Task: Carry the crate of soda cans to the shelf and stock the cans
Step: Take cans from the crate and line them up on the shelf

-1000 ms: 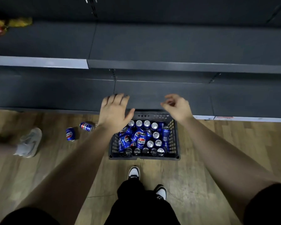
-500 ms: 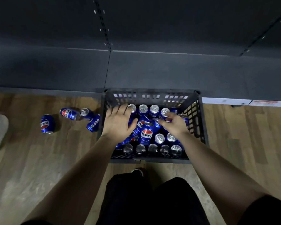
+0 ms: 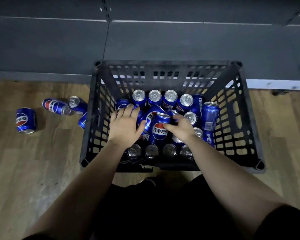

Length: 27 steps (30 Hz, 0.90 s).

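Black plastic forms the crate (image 3: pixel 163 64), which stands on the wooden floor (image 3: pixel 33 170) just at the foot of the grey shelf (image 3: pixel 180 40). Its cans (image 3: pixel 154 97) stand upright along the far and near walls and lie tumbled in the middle. The left hand (image 3: pixel 125 126) lies over a can on the left of the heap, fingers (image 3: pixel 128 110) gently curved on top and thumb spread, clasping nothing. The right hand (image 3: pixel 181 127) sets its thumb on the tilted can (image 3: pixel 160 131) in the centre, fingers (image 3: pixel 177 117) curled by its far rim; whether they close round it I cannot tell. The step looks like picking cans out. Take the tumbled top ones first, each gripped round its body, so the heap does not shift. Several loose cans (image 3: pixel 25 120) on the floor, left of the crate, need collecting too.
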### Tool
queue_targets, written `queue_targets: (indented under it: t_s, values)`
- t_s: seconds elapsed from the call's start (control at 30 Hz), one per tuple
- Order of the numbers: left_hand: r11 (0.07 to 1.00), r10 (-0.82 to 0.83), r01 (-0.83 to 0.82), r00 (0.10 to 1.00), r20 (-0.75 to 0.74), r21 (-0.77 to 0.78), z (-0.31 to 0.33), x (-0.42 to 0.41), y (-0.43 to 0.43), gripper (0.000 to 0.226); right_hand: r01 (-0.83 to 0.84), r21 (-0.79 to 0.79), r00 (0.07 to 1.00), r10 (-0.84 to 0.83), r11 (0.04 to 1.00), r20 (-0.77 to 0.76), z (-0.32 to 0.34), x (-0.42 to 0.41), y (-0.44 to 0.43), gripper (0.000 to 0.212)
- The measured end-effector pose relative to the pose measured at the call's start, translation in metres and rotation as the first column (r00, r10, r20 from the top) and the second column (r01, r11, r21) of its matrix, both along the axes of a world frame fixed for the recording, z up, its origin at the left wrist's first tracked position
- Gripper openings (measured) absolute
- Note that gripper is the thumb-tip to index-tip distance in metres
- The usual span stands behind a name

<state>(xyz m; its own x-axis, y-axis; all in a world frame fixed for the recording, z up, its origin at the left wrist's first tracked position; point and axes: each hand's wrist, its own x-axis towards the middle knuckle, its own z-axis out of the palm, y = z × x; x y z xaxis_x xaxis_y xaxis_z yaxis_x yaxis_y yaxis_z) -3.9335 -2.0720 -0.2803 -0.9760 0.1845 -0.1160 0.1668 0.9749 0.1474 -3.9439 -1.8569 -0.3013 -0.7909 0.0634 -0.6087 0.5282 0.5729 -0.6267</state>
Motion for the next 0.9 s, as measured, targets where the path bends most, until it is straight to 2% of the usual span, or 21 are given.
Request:
queue_targets:
  t_s: [0.1,0.2,0.33,0.43,0.53,0.7,0.9]
  values:
    - [1.0,0.001,-0.001,1.0,-0.017,0.009,-0.009,-0.001,-0.001,0.064,-0.039,-0.041,0.999,0.039,0.998,0.019,-0.006,-0.002,-0.001,0.062]
    - [1.0,0.003,-0.003,1.0,-0.026,0.014,-0.01,-0.001,0.001,0.064,-0.048,-0.05,0.998,0.05,0.998,0.039,-0.009,-0.004,-0.003,0.073]
    - [1.0,0.0,0.0,1.0,-0.028,0.006,-0.009,0.001,0.001,0.064,-0.066,0.057,0.996,0.062,0.996,0.06,-0.001,-0.007,-0.016,0.087]
    - [1.0,0.004,-0.004,1.0,-0.021,0.005,-0.009,0.001,-0.001,0.065,-0.045,0.132,0.999,0.042,0.99,0.033,-0.002,-0.006,-0.022,0.083]
    - [1.0,0.01,-0.01,1.0,-0.018,0.004,-0.009,0.0,-0.002,0.066,-0.018,0.138,1.0,0.018,0.99,0.0,-0.005,-0.003,-0.025,0.072]
    - [1.0,0.004,-0.004,1.0,-0.012,-0.01,-0.012,0.001,-0.001,0.066,0.029,0.046,0.999,-0.028,0.999,-0.018,-0.008,-0.003,-0.02,0.063]
    - [1.0,-0.001,0.001,1.0,-0.012,-0.03,-0.007,-0.001,0.0,0.066,0.146,-0.16,0.986,-0.156,0.976,-0.05,-0.01,-0.002,-0.015,0.072]
